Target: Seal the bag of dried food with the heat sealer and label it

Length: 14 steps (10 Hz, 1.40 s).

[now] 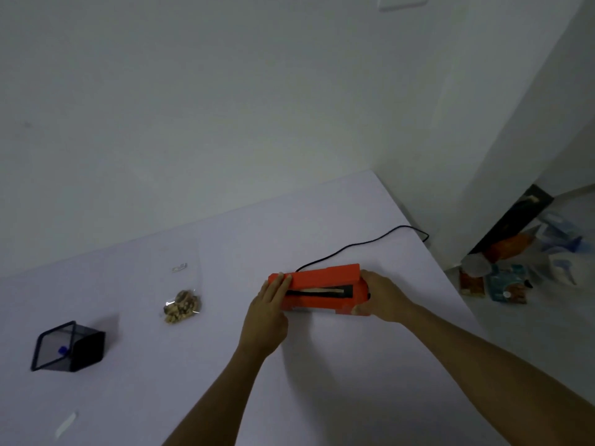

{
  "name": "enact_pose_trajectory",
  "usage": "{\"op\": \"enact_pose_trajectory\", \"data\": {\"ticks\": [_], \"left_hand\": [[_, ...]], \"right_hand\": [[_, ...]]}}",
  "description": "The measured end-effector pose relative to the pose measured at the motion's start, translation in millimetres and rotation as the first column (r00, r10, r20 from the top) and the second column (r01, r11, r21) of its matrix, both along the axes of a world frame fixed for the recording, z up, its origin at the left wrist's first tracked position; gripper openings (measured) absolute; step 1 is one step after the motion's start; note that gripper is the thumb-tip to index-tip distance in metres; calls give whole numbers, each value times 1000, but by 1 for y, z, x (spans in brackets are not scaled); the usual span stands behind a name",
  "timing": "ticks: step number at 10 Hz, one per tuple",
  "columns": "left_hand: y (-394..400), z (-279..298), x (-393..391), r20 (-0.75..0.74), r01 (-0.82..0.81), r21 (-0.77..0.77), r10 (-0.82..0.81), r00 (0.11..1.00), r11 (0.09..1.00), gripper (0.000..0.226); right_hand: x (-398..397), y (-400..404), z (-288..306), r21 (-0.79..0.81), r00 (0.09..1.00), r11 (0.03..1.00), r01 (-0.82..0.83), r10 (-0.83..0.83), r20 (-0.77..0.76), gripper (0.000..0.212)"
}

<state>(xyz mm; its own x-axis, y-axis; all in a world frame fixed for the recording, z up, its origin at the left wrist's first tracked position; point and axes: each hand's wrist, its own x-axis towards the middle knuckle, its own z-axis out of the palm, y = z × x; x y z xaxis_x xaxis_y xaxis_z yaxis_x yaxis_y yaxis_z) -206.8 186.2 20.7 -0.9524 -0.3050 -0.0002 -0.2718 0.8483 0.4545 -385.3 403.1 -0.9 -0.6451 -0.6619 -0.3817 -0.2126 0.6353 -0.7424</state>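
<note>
This looks like a plain room in a home rather than a workshop or shop. A pale, bare surface (322, 365) is pushed into the corner of unadorned white walls (225, 91), with a white switch plate (402, 0) high up. On the floor (547, 317) to the right, snack packets (505, 284) and other household clutter lie loose beside a dark board (515, 220) leaning on the wall.

Bare table (338, 365) is lying open between the heat sealer (318, 289) and the bag of dried food (183, 304). 2 hands are flanking the sealer; its cord (360, 244) is trailing behind; the mesh holder (69, 346) is standing far left.
</note>
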Motion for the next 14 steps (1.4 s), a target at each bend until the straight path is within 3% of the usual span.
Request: {"op": "enact_pose_trajectory", "data": {"ticks": [3, 5, 10, 12, 14], "left_hand": [[-45, -6, -15, -38, -145, -18, 144, 989, 989, 78], [-87, -9, -41, -45, -229, -17, 228, 973, 973, 78], [-126, -5, -71, 35, -205, -114, 210, 977, 972, 70], [-115, 2, -67, 104, -201, -158, 219, 970, 967, 73], [-92, -2, -38, 110, -260, -100, 270, 956, 960, 73]], "right_hand": [[-49, -71, 5, -2, 994, 994, -109, 109, -25, 82], [-80, -125, 2, -2, 996, 998, -68, 68, -49, 100], [-105, -166, 6, -92, 998, 995, -38, 33, -56, 78], [-74, -146, 0, -54, 958, 995, 84, -96, -269, 82], [-21, -110, -9, -40, 885, 965, 261, -255, -389, 56]]}}
